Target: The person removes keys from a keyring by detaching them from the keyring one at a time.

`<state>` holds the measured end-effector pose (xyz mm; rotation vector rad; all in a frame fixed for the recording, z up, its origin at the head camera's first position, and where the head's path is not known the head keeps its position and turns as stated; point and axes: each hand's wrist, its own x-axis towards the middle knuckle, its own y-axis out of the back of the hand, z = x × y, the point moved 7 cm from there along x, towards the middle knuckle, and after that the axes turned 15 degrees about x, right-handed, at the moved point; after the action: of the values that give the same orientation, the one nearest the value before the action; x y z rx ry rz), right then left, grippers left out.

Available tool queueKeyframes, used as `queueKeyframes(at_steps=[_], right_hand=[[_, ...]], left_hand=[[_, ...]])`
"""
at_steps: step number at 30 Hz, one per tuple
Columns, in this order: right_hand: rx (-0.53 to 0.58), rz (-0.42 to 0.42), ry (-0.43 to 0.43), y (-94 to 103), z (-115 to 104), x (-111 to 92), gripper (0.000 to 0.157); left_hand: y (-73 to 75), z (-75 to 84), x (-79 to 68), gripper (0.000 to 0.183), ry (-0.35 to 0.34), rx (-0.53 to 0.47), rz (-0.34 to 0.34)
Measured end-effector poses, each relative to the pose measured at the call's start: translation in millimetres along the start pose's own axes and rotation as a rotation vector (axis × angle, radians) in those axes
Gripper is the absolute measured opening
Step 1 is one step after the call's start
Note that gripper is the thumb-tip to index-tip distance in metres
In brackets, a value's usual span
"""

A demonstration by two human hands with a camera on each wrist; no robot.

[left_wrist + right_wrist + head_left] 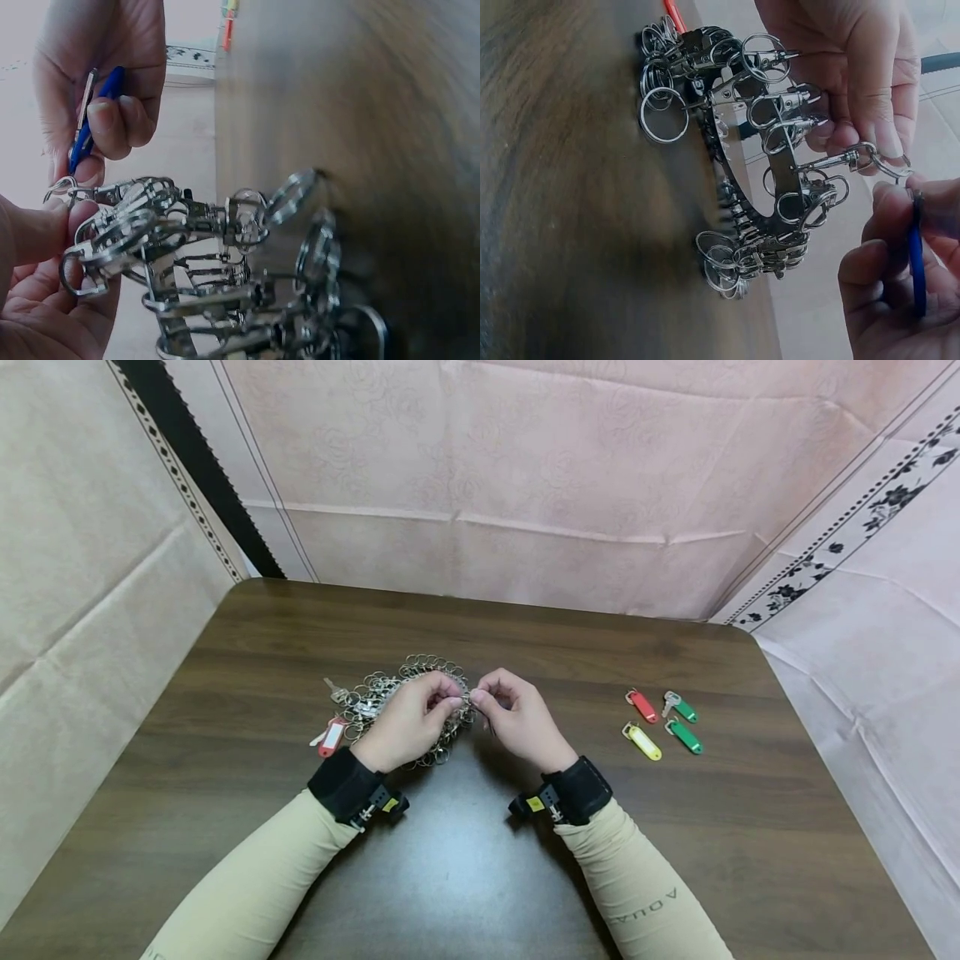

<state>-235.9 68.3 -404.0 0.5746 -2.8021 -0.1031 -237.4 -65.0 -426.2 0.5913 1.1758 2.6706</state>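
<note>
A metal key hoop (423, 662), hung all round with swivel clips and split rings, is between my hands and the table. My left hand (408, 718) pinches one split ring (889, 166) that hangs from a clip on it. My right hand (517, 718) meets it at the same ring and holds a blue key tag (917, 270) with a key (86, 97) beside it. The blue tag is hidden by my fingers in the head view. At the hoop's left side lie a red key tag (332, 737) with a white label and a silver key (335, 691).
Off to the right on the brown wooden table (465, 877) lie a red tag (642, 706), a yellow tag (642, 741) and two green tags (686, 737), one with a key (670, 703). Pale patterned cloth (525, 460) hangs beyond the table's far edge.
</note>
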Motion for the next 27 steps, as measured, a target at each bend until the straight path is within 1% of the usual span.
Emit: queueKeyframes(at_steps=[7,12,15,18,22,25,27], right_hand=[[0.019,0.033,-0.032,0.1,5,1,0.010],[0.047,0.046,-0.028,0.9,8,1,0.011],[0.035,0.059,-0.016,3.9,17,3,0.010],[-0.001,0.067,0.009,6.5,27,5,0.009],[-0.043,0.060,0.045,5.6,32,6,0.009],[-0.055,0.057,0.044,4.2,33,4,0.009],[-0.054,0.062,0.035,4.2,33,3,0.009]], left_hand=[[2.7,2.8,-0.6,0.004,-0.028,0.012,0.026],[2.2,2.9,0.6,0.003,-0.031,0.022,0.026],[0.7,1.6,1.5,0.004,-0.018,0.032,0.016],[-1.5,-1.0,2.2,0.005,-0.003,0.054,0.006],[-4.3,-1.4,1.4,0.006,-0.028,0.071,-0.011],[-7.7,-0.4,-0.8,0.005,-0.046,0.070,-0.044],[-9.9,-0.3,-2.2,0.004,-0.044,0.068,-0.064]])
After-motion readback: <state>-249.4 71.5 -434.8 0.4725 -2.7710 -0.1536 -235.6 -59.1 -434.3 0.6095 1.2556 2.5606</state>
